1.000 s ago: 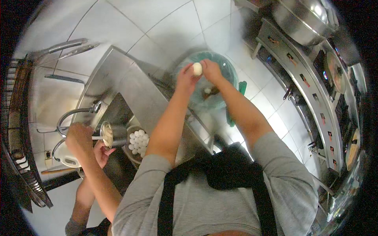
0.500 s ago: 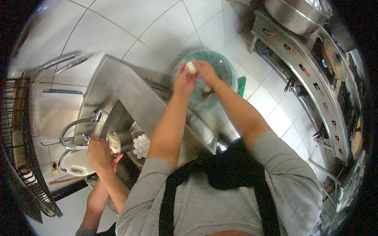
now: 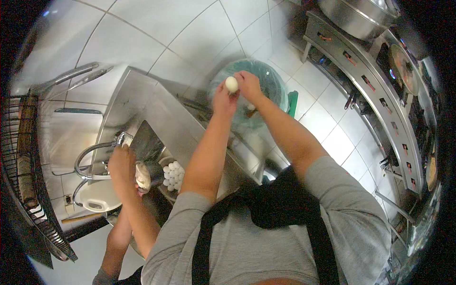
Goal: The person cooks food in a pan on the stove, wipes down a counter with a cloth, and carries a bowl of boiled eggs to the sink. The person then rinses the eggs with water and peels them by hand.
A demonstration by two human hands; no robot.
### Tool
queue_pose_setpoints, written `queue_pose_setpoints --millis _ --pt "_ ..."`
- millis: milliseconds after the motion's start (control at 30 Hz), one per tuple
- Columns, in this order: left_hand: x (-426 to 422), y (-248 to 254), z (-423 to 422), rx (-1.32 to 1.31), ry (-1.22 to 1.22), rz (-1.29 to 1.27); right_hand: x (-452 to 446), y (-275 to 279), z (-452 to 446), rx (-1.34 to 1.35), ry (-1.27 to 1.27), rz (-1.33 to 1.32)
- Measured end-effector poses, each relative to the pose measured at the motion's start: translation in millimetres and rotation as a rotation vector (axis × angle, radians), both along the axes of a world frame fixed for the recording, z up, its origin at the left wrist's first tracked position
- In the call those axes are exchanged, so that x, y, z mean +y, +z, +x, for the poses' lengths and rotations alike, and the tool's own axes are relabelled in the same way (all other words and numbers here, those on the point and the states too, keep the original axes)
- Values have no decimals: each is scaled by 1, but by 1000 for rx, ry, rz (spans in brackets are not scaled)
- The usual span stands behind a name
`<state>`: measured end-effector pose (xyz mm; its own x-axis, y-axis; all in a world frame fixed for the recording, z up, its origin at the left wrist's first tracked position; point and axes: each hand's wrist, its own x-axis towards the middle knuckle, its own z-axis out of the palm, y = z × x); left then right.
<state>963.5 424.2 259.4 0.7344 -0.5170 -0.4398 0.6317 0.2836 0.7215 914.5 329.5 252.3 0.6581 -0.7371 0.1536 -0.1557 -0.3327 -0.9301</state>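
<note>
Two hands: both at 12 o'clock; left hand (image 3: 225, 100) grips the egg (image 3: 231, 84) in its fingertips, right hand (image 3: 249, 86) crowds its 3 o'clock side, though from my seat I can't make out its hold.
Egg: pale, smooth, above the bin (image 3: 274, 78); a slick surface or too hard a squeeze could shoot it loose.
Bin: just toward 1 o'clock; whatever I fumble would probably drop in.
Bowl (image 3: 167, 193): 8 o'clock, with more eggs (image 3: 173, 175), near my left arm; a careless elbow could spill them.
Co-worker: hand (image 3: 122, 164) at 9 o'clock, beside a pot (image 3: 155, 174); if I swung left, we might collide.
Stove (image 3: 375, 92): toward 2 o'clock, flame (image 3: 392, 74) showing; straying there risks burns.
</note>
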Motion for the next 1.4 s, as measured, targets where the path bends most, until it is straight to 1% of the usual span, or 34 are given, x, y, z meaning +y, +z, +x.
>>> queue_pose_setpoints --millis 33,133,233,333,433,533,633,733,833,933,1033,1133,1233,1333,1400 --pt "0 2 -1 4 3 15 1 5 -1 9 6 -7" --pt "-5 13 -2 14 28 -15 11 18 -11 -100 11 -162" --pt "-7 28 -6 81 63 -8 22 23 -16 -74 -52 -128" --pt "-3 18 -1 51 21 -76 17 17 -15 -128 20 -94" --pt "-1 15 0 36 40 2 10 6 -11 -125 76 -33" --pt "0 13 0 41 46 6 7 8 -13 -154 65 -105" --pt "1 13 4 -4 4 -109 16 25 -21 -130 32 116" --pt "-3 11 4 11 93 -160 20 23 -22 -220 21 123" --pt "-1 12 2 -43 55 -120 16 15 -21 -251 -33 8" --pt "-2 11 -3 -29 140 -102 11 9 -17 -185 -54 -49" --pt "0 11 -5 -26 65 -143 8 8 -17 -144 -37 80" --pt "3 14 -7 51 59 -130 0 9 -21 -33 -26 -22" --pt "9 12 -4 48 31 -156 -5 -6 -14 -82 -33 84" --pt "12 9 -2 31 53 -167 -8 -2 -13 -77 76 249" --pt "11 8 -2 21 54 -178 1 10 -18 -70 81 158"
